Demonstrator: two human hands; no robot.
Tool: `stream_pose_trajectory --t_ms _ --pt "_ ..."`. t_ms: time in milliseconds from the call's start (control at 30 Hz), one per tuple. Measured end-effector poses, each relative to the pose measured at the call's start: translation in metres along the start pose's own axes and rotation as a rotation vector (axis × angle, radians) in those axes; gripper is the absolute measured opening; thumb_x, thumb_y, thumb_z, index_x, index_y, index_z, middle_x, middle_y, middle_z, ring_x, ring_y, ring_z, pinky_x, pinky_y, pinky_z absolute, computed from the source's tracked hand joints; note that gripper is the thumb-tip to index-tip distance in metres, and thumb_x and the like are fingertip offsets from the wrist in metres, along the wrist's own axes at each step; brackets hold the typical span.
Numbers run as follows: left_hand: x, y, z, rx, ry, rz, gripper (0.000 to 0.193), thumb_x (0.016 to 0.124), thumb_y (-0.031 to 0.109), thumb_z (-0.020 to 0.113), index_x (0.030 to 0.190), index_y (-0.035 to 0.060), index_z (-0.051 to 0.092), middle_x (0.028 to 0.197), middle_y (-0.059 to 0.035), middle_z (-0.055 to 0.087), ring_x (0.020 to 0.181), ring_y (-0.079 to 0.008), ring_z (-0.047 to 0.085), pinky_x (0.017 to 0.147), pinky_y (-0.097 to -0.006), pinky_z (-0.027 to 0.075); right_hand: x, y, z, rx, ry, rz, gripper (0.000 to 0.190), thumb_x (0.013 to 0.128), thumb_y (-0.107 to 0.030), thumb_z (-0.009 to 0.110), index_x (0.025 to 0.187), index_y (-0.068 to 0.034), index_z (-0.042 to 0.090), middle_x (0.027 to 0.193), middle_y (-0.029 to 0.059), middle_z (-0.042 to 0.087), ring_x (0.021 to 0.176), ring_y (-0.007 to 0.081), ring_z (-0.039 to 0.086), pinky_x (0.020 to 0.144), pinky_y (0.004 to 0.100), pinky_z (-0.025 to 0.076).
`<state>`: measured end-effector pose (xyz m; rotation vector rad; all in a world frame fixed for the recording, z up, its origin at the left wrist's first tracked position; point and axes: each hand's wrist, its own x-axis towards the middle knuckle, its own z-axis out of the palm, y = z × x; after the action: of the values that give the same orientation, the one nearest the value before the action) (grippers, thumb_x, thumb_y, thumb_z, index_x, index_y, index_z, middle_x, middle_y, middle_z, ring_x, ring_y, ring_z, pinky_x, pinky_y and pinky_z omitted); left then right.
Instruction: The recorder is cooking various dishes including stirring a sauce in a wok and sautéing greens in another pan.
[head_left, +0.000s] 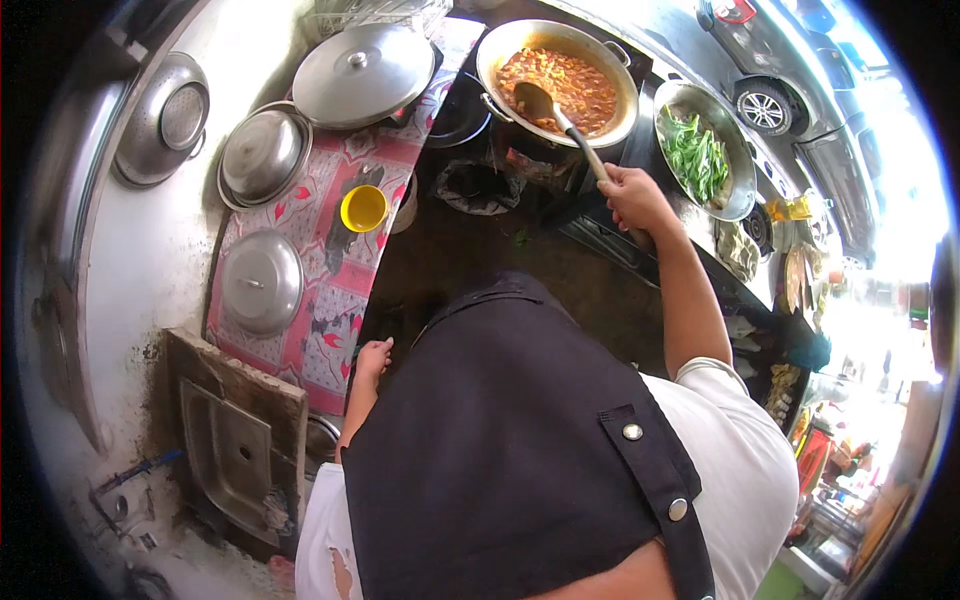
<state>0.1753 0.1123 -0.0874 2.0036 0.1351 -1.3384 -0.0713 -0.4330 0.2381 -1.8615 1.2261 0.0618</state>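
Observation:
My right hand (636, 198) grips the handle of a long ladle (589, 151), whose dark bowl rests in a reddish-orange stew (581, 86). The stew fills the lower part of a wide two-handled metal pan (495, 56) at the top centre. My left hand (375, 356) hangs at the edge of the cloth-covered table, its fingers loosely curled; whether it holds anything does not show. To the right of the stew stands an oval-looking metal basin (739, 139) with leafy green vegetables (694, 154) in it.
On the floral tablecloth (337, 300) at left are a yellow cup (364, 208), a large lidded pot (364, 71), a metal lid (262, 283) and stacked metal bowls (264, 154). A sink (225, 442) lies at lower left. A parked car (806, 97) shows beyond the right counter.

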Motion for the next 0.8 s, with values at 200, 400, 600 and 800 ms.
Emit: stream_pose_trajectory --t_ms 200,400,600,800 --pt "-0.040 0.049 0.019 0.131 0.026 0.082 0.035 0.093 0.039 0.074 0.095 0.0064 0.064 0.075 0.0015 0.059 0.055 -0.0085 0.053 0.048 -0.0257 0.040 0.073 0.041 0.025 -0.497 0.317 -0.127 0.033 0.093 -0.019 0.055 0.122 -0.006 0.061 0.104 0.0287 0.071 0.102 0.0483 0.067 0.093 0.0555 0.051" --pt "-0.054 -0.004 0.005 0.183 0.030 0.104 0.045 0.098 0.037 0.067 0.066 0.0057 0.061 0.061 -0.0012 0.056 0.054 -0.0140 0.055 0.051 -0.0330 0.043 0.089 -0.002 0.008 -0.578 0.504 -0.160 0.053 0.094 -0.015 0.050 0.147 -0.017 0.050 0.112 0.0266 0.069 0.107 0.0431 0.068 0.092 0.0530 0.053" --pt "-0.055 -0.088 -0.009 0.152 0.043 0.206 0.051 0.101 0.039 0.061 0.079 -0.0071 0.067 0.073 -0.0121 0.068 0.063 -0.0243 0.062 0.067 -0.0419 0.048 0.154 -0.021 0.008 -0.983 0.327 -0.182 0.054 0.101 -0.012 0.045 0.152 -0.028 0.047 0.129 0.0203 0.063 0.113 0.0346 0.068 0.094 0.0441 0.056" --pt "-0.071 -0.039 -0.013 0.286 -0.030 0.257 0.049 0.100 0.040 0.062 0.083 -0.0051 0.072 0.072 -0.0086 0.069 0.064 -0.0200 0.063 0.065 -0.0387 0.048 0.111 0.004 -0.062 -0.971 0.233 -0.031 0.062 0.091 -0.012 0.055 0.147 -0.037 0.052 0.114 0.0198 0.071 0.106 0.0337 0.070 0.095 0.0459 0.055"
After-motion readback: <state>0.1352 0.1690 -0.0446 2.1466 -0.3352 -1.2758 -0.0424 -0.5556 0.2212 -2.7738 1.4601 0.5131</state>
